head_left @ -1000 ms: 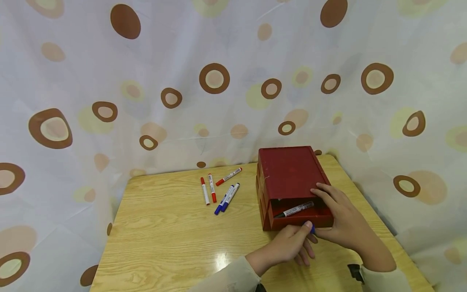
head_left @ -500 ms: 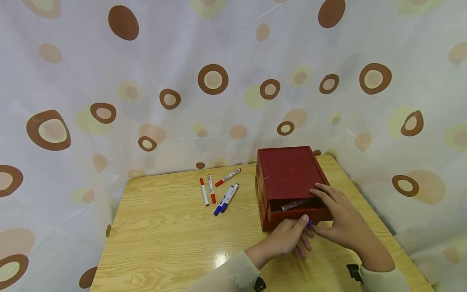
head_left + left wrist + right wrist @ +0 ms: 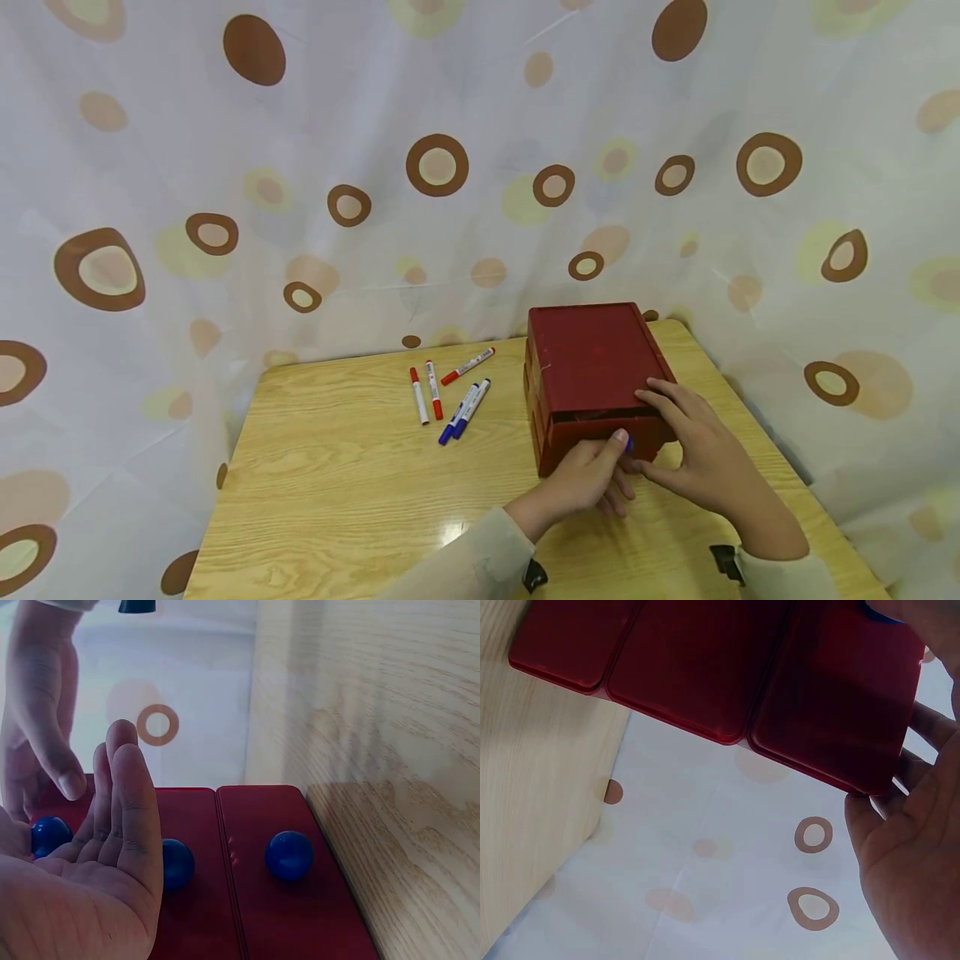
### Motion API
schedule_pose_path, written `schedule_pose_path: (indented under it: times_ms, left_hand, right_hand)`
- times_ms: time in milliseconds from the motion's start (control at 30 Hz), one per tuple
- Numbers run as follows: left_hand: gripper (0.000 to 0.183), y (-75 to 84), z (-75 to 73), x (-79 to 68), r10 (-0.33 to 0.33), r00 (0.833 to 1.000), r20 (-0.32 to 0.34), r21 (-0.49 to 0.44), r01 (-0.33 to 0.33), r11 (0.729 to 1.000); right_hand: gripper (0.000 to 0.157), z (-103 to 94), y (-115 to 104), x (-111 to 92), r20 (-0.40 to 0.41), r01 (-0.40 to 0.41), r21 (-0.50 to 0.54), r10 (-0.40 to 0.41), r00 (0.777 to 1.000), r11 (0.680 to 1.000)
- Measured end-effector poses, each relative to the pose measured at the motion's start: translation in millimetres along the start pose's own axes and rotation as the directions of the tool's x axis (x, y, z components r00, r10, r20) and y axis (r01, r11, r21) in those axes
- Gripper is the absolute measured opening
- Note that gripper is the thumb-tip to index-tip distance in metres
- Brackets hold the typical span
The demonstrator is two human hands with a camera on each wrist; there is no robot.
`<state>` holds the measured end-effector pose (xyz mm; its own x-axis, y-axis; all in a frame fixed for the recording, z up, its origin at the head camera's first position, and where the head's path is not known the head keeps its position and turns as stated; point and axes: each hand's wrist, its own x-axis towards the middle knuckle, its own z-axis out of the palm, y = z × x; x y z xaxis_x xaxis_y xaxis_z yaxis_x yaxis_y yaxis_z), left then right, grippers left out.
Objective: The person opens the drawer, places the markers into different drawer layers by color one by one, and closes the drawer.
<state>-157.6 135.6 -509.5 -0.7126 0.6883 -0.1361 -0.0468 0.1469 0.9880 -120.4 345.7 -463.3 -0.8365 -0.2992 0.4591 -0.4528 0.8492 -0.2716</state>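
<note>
At right on the surface (image 3: 322,500), a glossy dark-red drawer box (image 3: 596,354) with round blue knobs (image 3: 289,856), top drawer (image 3: 573,432) slightly ajar. Left hand (image 3: 587,478) loose, thumb against the top knob (image 3: 52,837); right hand (image 3: 701,446) spread, fingertips on the near right edge.

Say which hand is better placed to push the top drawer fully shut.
Probably the left hand: its thumb is at the blue knob on the top drawer, slightly ajar. The right hand has fingers at the upper edge of the red cabinet, better for steadying.
</note>
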Motion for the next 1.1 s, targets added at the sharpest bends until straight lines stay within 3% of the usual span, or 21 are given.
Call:
schedule_pose_path:
  times_ms: [767,1100]
  left_hand:
    - [0.07,0.0,-6.6,11.4,0.01,0.999,-0.044,-0.005,-0.01,1.0]
    - [0.066,-1.4,-3.8,7.9,0.008,0.994,-0.111,0.034,-0.005,0.999]
  right_hand:
    - [0.087,1.7,-0.4,0.0,-0.037,0.01,-0.015,-0.011,0.999,1.0]
    - [0.074,3.5,-0.4,0.4,-0.065,0.009,-0.018,-0.01,0.998,1.0]
